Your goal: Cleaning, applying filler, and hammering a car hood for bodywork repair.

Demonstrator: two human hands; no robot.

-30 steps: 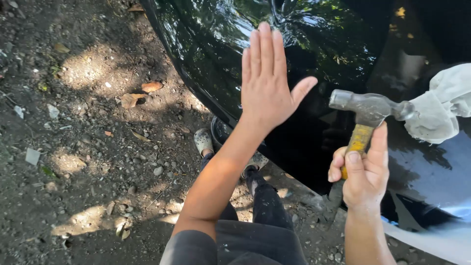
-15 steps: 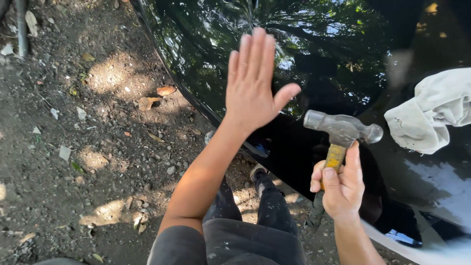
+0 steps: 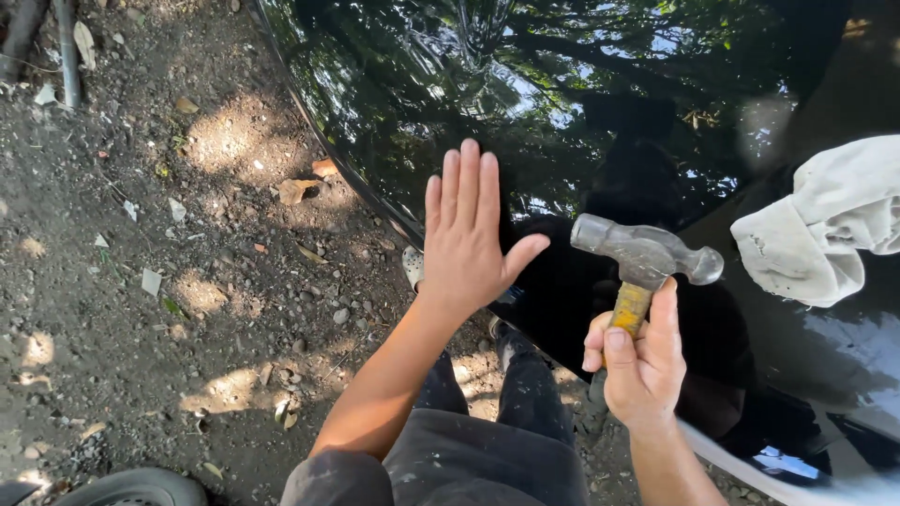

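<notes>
My left hand (image 3: 469,230) lies flat, fingers together and pointing up, on the glossy black car panel (image 3: 562,103) near its lower edge. My right hand (image 3: 639,365) grips the yellow wooden handle of a ball-peen hammer (image 3: 645,258), whose grey steel head hovers just over the panel, right of my left thumb. Tree reflections cover the panel's shiny surface.
A crumpled off-white rag (image 3: 825,225) rests on the panel at the right. Dirt ground (image 3: 187,281) with pebbles, dry leaves and paper scraps spreads to the left. A tyre edge (image 3: 131,487) shows at bottom left. My dark-trousered legs (image 3: 487,440) stand below the panel.
The view has shifted, so the hands and hammer sit lower in frame. My left hand stays flat on the panel, and the hammer head has come closer to it.
</notes>
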